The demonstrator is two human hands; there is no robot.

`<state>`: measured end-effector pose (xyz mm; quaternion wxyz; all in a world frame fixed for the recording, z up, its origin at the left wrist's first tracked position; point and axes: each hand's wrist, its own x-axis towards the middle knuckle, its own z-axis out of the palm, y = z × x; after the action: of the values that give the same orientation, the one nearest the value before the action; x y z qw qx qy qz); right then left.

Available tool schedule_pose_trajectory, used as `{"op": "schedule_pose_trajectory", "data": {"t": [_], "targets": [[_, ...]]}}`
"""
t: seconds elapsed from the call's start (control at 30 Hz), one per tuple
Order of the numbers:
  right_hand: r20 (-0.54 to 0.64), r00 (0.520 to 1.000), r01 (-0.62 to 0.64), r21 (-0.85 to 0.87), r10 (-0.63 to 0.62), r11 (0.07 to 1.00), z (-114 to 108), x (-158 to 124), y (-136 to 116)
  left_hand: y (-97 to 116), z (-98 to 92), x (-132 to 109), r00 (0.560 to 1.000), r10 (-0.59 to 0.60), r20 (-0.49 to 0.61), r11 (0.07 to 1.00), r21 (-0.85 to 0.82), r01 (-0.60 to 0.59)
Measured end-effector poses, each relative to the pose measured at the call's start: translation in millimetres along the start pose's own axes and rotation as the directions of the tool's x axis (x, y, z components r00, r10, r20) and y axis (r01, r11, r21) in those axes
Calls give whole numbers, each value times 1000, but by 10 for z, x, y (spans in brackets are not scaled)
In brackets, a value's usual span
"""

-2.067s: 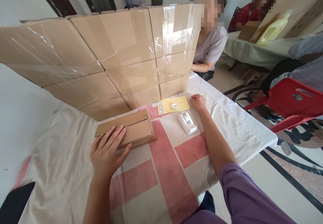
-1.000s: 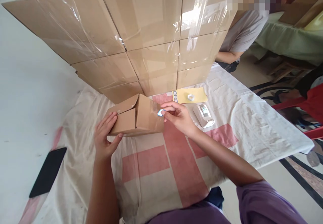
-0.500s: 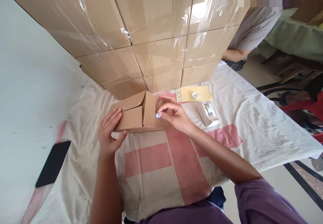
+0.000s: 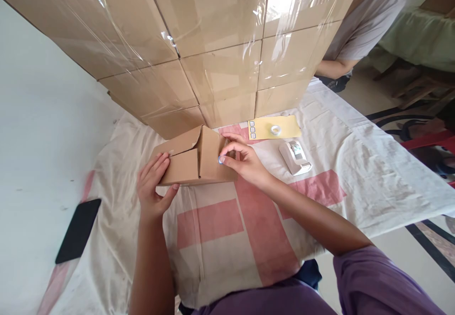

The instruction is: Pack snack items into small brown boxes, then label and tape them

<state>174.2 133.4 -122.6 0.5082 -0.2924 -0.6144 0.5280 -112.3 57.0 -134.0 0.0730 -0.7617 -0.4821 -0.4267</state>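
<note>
A small brown cardboard box (image 4: 183,163) lies on the cloth in front of me, its top flaps folded over with gaps between them. My left hand (image 4: 154,182) holds the box's left end, fingers on top and thumb against the near side. At the right flap, my right hand (image 4: 243,161) pinches a small blue-and-white sticker (image 4: 221,159) between thumb and forefinger, touching the cardboard or very close to it. To the right of that hand sits a white tape dispenser-like device (image 4: 295,157). Behind it, a yellow card (image 4: 259,128) bears several small square labels and a white ring (image 4: 276,130).
A tall stack of taped cartons (image 4: 220,78) rises behind the box. On the left, a black phone (image 4: 78,229) lies by the wall. The white-and-pink cloth (image 4: 209,258) covers the table. Another person's arm (image 4: 336,67) shows beyond the cartons at right.
The view has shifted slightly. Both hands keep nearly the same places on the box, and the right fingers still pinch the sticker at the right flap.
</note>
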Motion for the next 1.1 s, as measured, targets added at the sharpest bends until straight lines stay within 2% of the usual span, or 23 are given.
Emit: {"op": "schedule_pose_trajectory", "data": {"t": [0.23, 0.37, 0.57, 0.67, 0.77, 0.83, 0.9, 0.97, 1.1], "targets": [[118, 989, -86, 17, 84, 996, -51, -26, -78, -85, 65, -39, 1000, -19, -12, 999, 43, 19], [141, 975, -171, -18, 171, 985, -130, -31, -116, -32, 103, -15, 1000, -2, 1, 998, 61, 2], [177, 962, -227, 93, 208, 970, -194, -70, -76, 44, 107, 13, 999, 33, -4, 999, 28, -33], [151, 960, -257, 159, 234, 953, -200, -172, 12, 250, 183, -12, 1000, -13, 3, 999, 41, 13], [121, 970, -227, 139, 211, 964, -192, -370, 141, 699, 371, -103, 997, -81, -8, 993, 87, 82], [112, 976, -197, 67, 188, 978, -180, -530, 219, 1031, 534, -179, 990, -131, -50, 982, 132, 137], [104, 974, -200, -17, 201, 980, -171, -669, 270, 1270, 688, -242, 978, -185, -99, 964, 173, 200], [102, 972, -200, -104, 211, 974, -172, -753, 293, 1363, 802, -285, 969, -208, -131, 957, 178, 229], [142, 981, -93, -254, 132, 963, -195, -758, 314, 1261, 901, -344, 966, -182, -184, 969, 135, 208]]}}
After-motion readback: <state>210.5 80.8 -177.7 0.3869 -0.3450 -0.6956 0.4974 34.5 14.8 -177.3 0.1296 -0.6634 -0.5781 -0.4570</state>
